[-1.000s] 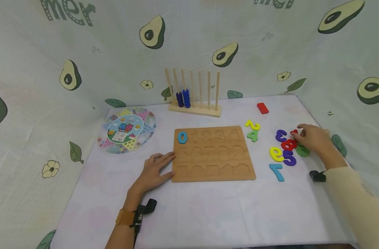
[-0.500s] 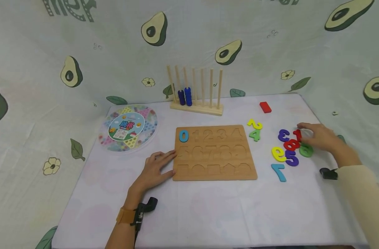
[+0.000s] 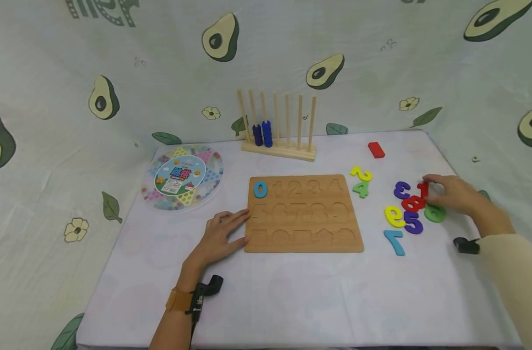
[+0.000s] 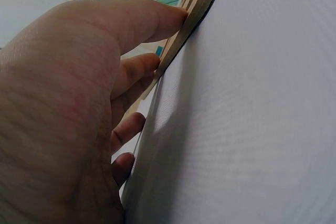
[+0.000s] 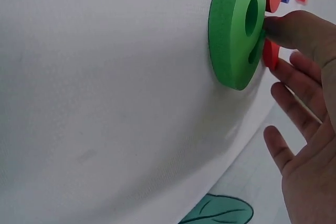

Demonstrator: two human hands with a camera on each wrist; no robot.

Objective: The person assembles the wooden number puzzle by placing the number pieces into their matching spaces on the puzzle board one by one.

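Note:
Along the left edge of a wooden number board (image 3: 303, 214), my left hand (image 3: 219, 238) rests with fingers and thumb spread; the left wrist view has their tips against the rim. A blue 0 (image 3: 255, 190) sits in the board's upper left slot. At the right, my right hand (image 3: 460, 194) pinches a red 1 (image 3: 422, 188) between thumb and index finger. Under the thumb lies a green 6 (image 5: 223, 35), which partly hides the 1 in the right wrist view. A red 8 (image 3: 408, 206) and a purple 3 (image 3: 398, 193) lie beside it.
Also on the right lie a yellow 9 (image 3: 392, 222), purple 5 (image 3: 414, 226), blue 7 (image 3: 396, 241), green 4 (image 3: 362, 189), yellow 2 (image 3: 356, 170) and red block (image 3: 376, 150). A peg stand (image 3: 279, 151) with blue beads and a round game box (image 3: 180, 175) stand behind the board.
My right fingers drew back from over the red 1 and came to its right side, where they pinch it; the 1 shifted slightly right. The left hand stayed at the board.

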